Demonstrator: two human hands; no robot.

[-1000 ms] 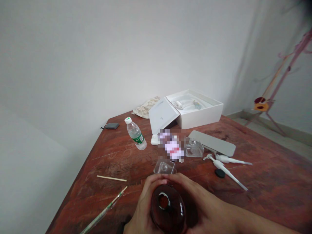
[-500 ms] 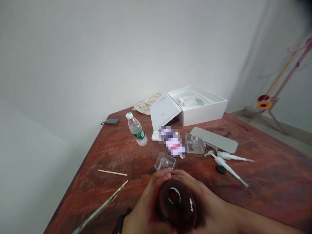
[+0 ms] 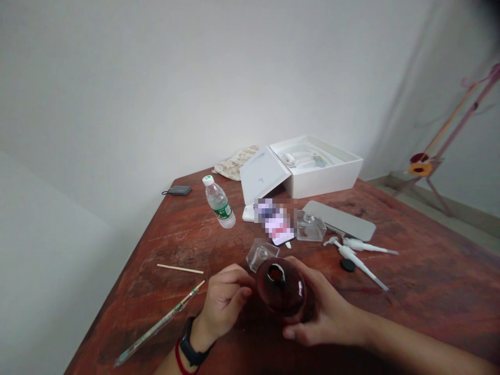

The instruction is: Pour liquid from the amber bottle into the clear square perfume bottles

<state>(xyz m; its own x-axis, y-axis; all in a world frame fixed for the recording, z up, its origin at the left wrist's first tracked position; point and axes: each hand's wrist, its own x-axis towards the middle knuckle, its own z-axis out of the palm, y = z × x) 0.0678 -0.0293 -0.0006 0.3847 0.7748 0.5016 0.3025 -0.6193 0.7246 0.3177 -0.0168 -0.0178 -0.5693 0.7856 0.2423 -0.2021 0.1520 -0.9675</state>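
My right hand (image 3: 322, 307) is wrapped round the side of a dark red glass bottle (image 3: 285, 297), its thumb low on the near side. The bottle is rounded, glossy and upright, with a small round mouth facing me. Just left of it is my left hand (image 3: 226, 299), apart from the glass, its fingers curled in toward the thumb and nothing visible in them. A black watch (image 3: 191, 344) and a red cord are on that wrist. Right behind the dark bottle stands a clear square bottle (image 3: 258, 255), partly hidden.
Further back are another clear bottle (image 3: 310, 229), a phone (image 3: 279, 229), a water bottle (image 3: 221, 205) and an open white box (image 3: 324, 177). White pump heads (image 3: 351, 255) and a black cap (image 3: 347, 265) lie right. A wooden stick (image 3: 179, 269) and wrapped chopsticks (image 3: 160, 325) lie left.
My left hand has let go of the dark red bottle and drawn away to the left. My right hand still holds the bottle. The view has shifted slightly.
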